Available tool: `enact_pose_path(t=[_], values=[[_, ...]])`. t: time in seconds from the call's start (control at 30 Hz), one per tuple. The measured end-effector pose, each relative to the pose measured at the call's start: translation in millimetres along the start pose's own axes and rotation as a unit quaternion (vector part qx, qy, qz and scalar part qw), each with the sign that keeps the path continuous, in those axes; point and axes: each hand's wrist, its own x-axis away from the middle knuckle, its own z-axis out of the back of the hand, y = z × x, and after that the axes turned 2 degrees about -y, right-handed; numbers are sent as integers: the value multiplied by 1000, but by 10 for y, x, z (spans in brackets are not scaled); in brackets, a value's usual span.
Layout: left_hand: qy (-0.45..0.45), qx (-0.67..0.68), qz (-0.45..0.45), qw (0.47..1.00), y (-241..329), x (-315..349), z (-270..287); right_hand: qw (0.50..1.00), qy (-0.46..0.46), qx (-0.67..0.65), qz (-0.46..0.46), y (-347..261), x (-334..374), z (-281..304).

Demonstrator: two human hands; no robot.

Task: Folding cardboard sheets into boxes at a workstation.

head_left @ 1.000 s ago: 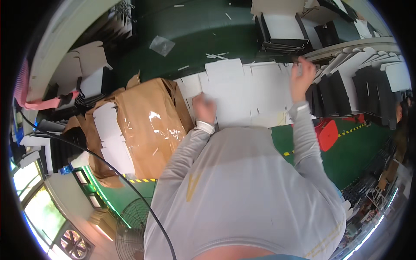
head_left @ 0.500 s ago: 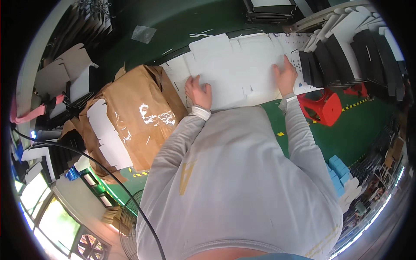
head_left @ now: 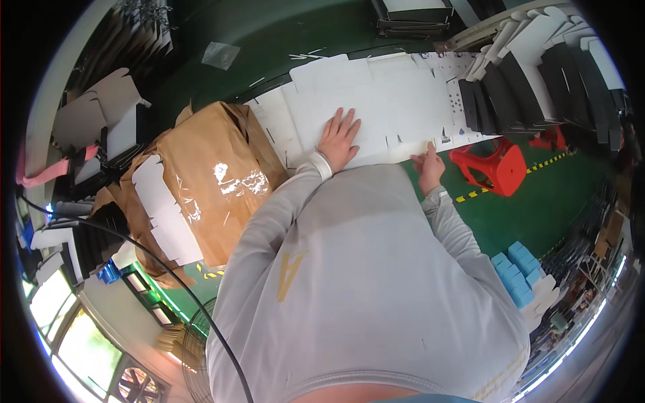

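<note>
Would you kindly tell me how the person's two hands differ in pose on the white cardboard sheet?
The left hand lies flat with fingers spread, well onto the white cardboard sheet; the right hand sits at the sheet's near edge, fingers closer together and partly curled. The left reaches farther from the body than the right. Both are bare and touch the sheet.

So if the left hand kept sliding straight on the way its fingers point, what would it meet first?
Likely only more of the flat white cardboard sheet that the left hand lies on; beyond its far edge, green floor. Depth is unclear.
</note>
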Motion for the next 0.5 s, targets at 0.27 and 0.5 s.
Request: enact_pose_path(t=[0.27, 0.5], values=[[-6, 13, -30, 999, -84, 125, -30, 997, -74, 1, 10, -81, 46, -32], [48, 35, -14, 998, -66, 114, 10, 975, -161, 42, 148, -343, 447, -447]])
